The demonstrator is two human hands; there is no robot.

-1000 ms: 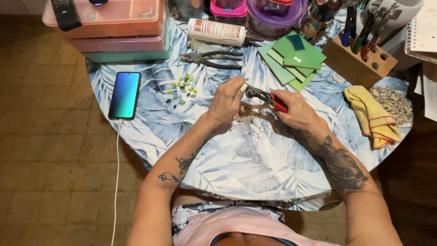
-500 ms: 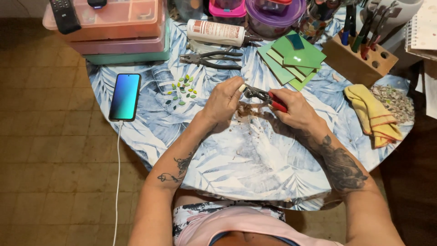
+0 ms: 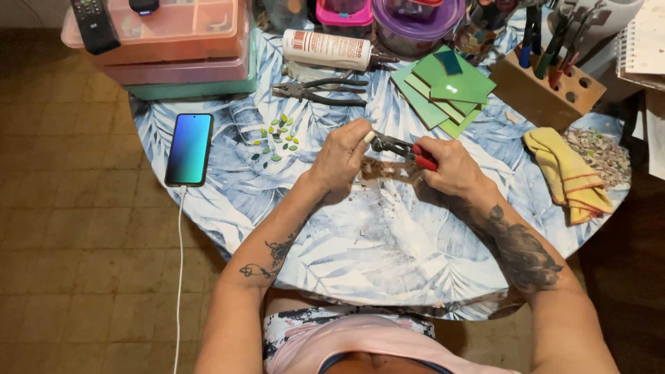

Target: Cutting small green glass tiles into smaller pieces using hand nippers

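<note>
- Over the middle of the round table (image 3: 388,263), covered in a blue leaf-print cloth, both hands are working close together.
- Right hand (image 3: 454,168) is wrapping closed around the red handles of a pair of nippers (image 3: 404,149); the dark metal head is pointing left toward the other hand.
- Left hand (image 3: 341,156) is pinching a small pale piece (image 3: 370,137) between thumb and fingertips, right at the nippers' head; whether metal and piece are touching I cannot tell.
- Just below the hands, a scatter of brownish chips (image 3: 377,170) is lying on the cloth.
- Left of the hands, a cluster of small green leaf-shaped bits (image 3: 278,136) is sitting on the cloth, well apart from the nippers.
- Farther left, a phone (image 3: 189,149) with a lit blue-green screen is lying flat, a white cable (image 3: 180,263) hanging off the table edge.
- Behind the hands, grey pliers (image 3: 320,91) are lying beside a white glue tube (image 3: 327,49).
- Right of those, a stack of green tiles (image 3: 443,90) is sitting near a wooden tool block (image 3: 540,90).
- At the right edge, a folded yellow cloth (image 3: 569,176) is lying just beside a heap of small shards (image 3: 601,154).
- At the back left, stacked plastic boxes (image 3: 173,48) are holding a remote (image 3: 93,24) on top.
</note>
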